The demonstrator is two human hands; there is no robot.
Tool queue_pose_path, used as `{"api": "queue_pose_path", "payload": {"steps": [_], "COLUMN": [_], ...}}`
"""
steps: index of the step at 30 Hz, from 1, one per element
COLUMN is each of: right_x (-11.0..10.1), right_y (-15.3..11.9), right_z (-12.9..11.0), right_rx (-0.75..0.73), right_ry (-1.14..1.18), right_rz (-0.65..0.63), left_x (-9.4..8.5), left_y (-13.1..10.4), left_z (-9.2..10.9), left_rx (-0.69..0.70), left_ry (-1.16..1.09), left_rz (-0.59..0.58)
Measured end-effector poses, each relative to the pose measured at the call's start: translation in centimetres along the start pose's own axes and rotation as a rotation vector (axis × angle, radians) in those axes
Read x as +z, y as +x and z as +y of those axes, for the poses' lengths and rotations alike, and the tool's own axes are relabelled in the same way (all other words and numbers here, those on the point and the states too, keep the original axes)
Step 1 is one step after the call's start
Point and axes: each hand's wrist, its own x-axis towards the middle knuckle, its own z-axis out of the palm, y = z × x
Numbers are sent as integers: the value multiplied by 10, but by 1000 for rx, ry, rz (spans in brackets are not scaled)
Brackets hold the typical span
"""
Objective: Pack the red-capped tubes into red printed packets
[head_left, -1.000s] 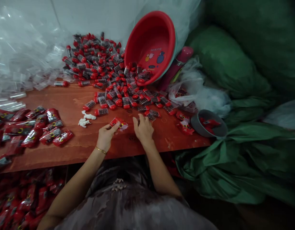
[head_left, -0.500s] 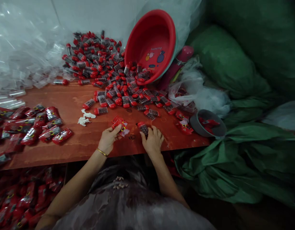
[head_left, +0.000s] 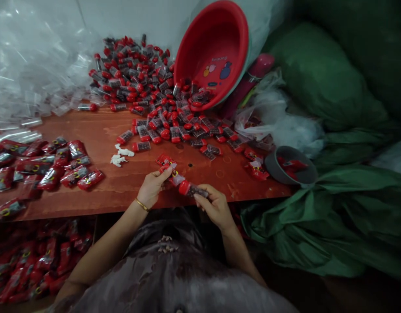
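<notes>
My left hand [head_left: 152, 187] pinches red printed wrappers [head_left: 168, 164] between thumb and fingers, low over the table's front part. In my right hand [head_left: 216, 205] is a small clear bottle [head_left: 194, 190] with dark contents and a red cap. The bottle lies nearly level, its red cap pointing left at the wrappers' pale open end. Cap and wrapper look very close; whether they touch is unclear. Many similar bottles [head_left: 148, 93] are heaped behind, spilling from a tipped red basin [head_left: 213, 48].
Filled red packets [head_left: 52, 176] lie on the table [head_left: 122, 198] at left, near white scraps [head_left: 118, 160]. Clear plastic pieces [head_left: 31, 65] are piled behind them. At right are a grey bowl [head_left: 309, 174], a pink flask [head_left: 262, 65] and green cloth [head_left: 318, 234].
My right hand has turned the bottle sideways and brought its red cap towards the wrappers. My left hand still holds the wrappers. The view has shifted slightly.
</notes>
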Motion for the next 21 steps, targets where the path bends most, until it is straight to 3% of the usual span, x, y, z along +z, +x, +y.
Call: {"api": "queue_pose_path", "payload": {"steps": [9, 16, 21], "right_x": [14, 22, 35], "right_y": [7, 8, 9], "right_z": [5, 12, 15], "right_rx": [69, 86, 46], "right_ry": [49, 151, 132], "right_rz": [12, -30, 91], "left_x": [-2, 5, 8], "left_y": [-2, -5, -9], "left_z": [2, -3, -13], "left_rx": [55, 109, 169], "left_ry": [73, -16, -29], "left_rz": [-18, -58, -81]}}
